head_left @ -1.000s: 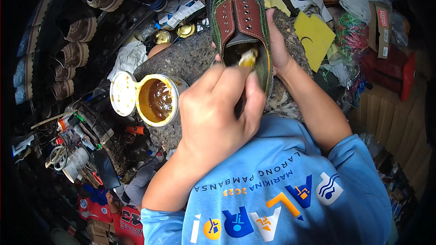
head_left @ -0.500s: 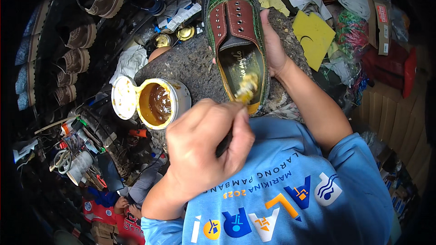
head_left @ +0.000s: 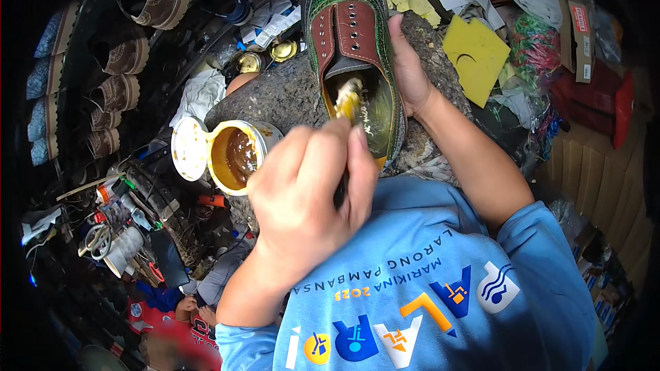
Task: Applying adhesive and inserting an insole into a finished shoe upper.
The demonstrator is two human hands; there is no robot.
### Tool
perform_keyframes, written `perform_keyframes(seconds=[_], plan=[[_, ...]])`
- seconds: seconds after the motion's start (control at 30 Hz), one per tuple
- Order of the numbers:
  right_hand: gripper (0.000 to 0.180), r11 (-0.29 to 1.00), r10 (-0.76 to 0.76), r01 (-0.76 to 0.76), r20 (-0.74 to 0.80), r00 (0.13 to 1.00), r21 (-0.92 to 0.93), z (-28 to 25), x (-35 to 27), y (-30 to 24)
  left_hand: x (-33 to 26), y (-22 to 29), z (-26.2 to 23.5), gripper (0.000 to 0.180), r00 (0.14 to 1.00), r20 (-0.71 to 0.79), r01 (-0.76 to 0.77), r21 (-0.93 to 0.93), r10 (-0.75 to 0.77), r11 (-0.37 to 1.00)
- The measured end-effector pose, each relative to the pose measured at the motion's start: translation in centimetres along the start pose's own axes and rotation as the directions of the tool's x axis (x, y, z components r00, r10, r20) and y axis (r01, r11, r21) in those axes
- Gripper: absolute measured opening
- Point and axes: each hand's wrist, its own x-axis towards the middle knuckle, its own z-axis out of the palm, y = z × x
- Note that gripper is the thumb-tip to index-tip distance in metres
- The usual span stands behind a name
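Note:
My left hand (head_left: 302,185) is closed around a brush (head_left: 348,99) whose head is coated in yellow and cream paste; the fist hides most of its handle. The brush head reaches inside a lace-up shoe (head_left: 352,34) of black, green and maroon leather, without laces. My right hand (head_left: 411,69) grips the shoe along its right side, thumb showing and the other fingers hidden beneath it. Left of the shoe, an open white tub (head_left: 260,139) holds glossy brown, glue-like paste (head_left: 240,154). Its smeared lid (head_left: 188,149) hangs beside it.
The shoe and tub are over a rough dark stone block (head_left: 292,86). Yellow foam sheets (head_left: 474,58) and paper scraps lie at the right. Brown shoes (head_left: 152,8) line a rack at left. Tools and a thread spool (head_left: 125,251) clutter the lower left, near another person's hands (head_left: 187,306).
My left hand has moved the brush up and left, from near the shoe's heel deeper toward the tongue. The shoe has shifted slightly left in my right hand.

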Motion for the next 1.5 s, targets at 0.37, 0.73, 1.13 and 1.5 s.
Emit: perform_keyframes(seconds=[0.37, 0.73, 1.13, 1.5], plan=[[0.108, 0.999, 0.031, -0.03, 0.019, 0.999, -0.037, -0.9, 0.3, 0.5, 0.3, 0.3, -0.9, 0.004, 0.995, 0.046, 0.089, -0.076, -0.086, 0.993], [0.099, 0.998, 0.068, -0.068, -0.037, 0.997, 0.005, -0.1, -0.1, 0.3, 0.6, -2.5, 1.0, 0.005, 0.99, -0.039, 0.124, -0.208, -0.135, 0.97], [0.102, 0.976, 0.198, -0.2, 0.03, 0.98, 0.09, -0.4, -0.7, -0.6, 1.5, -3.6, -1.6, 0.015, 0.904, 0.364, 0.358, -0.357, -0.225, 0.863], [0.103, 0.885, 0.283, -0.321, 0.16, 0.946, 0.338, -1.6, -0.2, -0.4, 2.2, -3.3, -2.5, 0.018, 0.839, 0.522, 0.071, -0.388, 0.156, 0.919]])
